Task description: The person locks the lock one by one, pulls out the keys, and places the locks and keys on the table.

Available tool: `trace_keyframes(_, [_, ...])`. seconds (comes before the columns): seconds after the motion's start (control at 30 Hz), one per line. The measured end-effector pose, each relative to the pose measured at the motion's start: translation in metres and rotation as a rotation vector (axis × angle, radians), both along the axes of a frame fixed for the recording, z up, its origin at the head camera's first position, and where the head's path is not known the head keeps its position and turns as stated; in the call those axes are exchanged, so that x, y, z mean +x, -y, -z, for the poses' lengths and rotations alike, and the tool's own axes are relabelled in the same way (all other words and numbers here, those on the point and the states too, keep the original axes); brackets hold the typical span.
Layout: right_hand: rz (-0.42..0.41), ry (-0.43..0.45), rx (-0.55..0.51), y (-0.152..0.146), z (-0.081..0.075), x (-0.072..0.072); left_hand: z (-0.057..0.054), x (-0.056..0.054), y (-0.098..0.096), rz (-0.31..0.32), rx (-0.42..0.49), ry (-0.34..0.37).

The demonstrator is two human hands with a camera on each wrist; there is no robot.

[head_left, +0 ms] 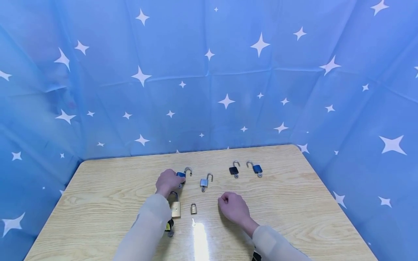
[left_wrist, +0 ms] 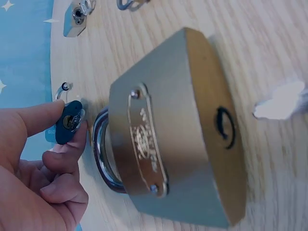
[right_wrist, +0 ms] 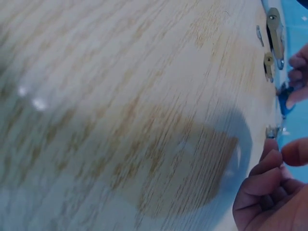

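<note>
In the head view my left hand (head_left: 168, 183) is at the left-middle of the table, with a blue padlock (head_left: 181, 174) at its fingertips. Thumb and finger pinch that padlock (left_wrist: 69, 122) by its body in the left wrist view; its shackle stands open and a key shows at its keyhole. A large brass padlock (head_left: 176, 209) with a raised shackle lies just below this hand. My right hand (head_left: 233, 207) hovers low over the table, fingers loosely curled around nothing. Between the hands lie a silver padlock (head_left: 204, 182), shackle open, and a small brass padlock (head_left: 193, 209).
Farther back on the right, a black padlock (head_left: 233, 170) and another blue padlock (head_left: 257, 169) have open shackles and keys. A yellow-and-black object (head_left: 168, 226) is partly hidden by the left sleeve. A star-patterned blue curtain (head_left: 209, 108) stands behind the wooden table (head_left: 294, 203).
</note>
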State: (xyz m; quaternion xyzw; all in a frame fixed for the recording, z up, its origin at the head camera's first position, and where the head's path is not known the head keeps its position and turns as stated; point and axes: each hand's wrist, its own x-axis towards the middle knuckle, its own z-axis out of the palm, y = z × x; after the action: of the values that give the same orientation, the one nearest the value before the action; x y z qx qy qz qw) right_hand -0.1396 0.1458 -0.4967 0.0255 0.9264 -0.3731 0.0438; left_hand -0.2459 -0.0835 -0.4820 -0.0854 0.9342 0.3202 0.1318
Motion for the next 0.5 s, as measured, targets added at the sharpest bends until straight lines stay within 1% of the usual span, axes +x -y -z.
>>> trace_keyframes(0.13, [-0.006,0.001,-0.008,0.001,-0.001,0.001,0.002,0.001,0.005,0.008,0.054,-0.025])
trace_keyframes(0.2, [-0.008,0.0,-0.013,0.001,-0.001,0.001,0.001,0.003,0.007,0.012,0.089,-0.033])
trace_keyframes(0.27, [-0.008,-0.005,-0.017,0.001,-0.002,0.0,-0.003,0.006,0.007,0.015,0.13,-0.039])
trace_keyframes(0.4, [-0.005,-0.015,-0.022,0.0,-0.002,-0.002,-0.014,0.017,0.004,0.016,0.235,-0.04])
trace_keyframes(0.5, [-0.005,-0.011,-0.036,-0.002,-0.002,-0.003,-0.022,0.029,-0.001,0.032,0.327,-0.037])
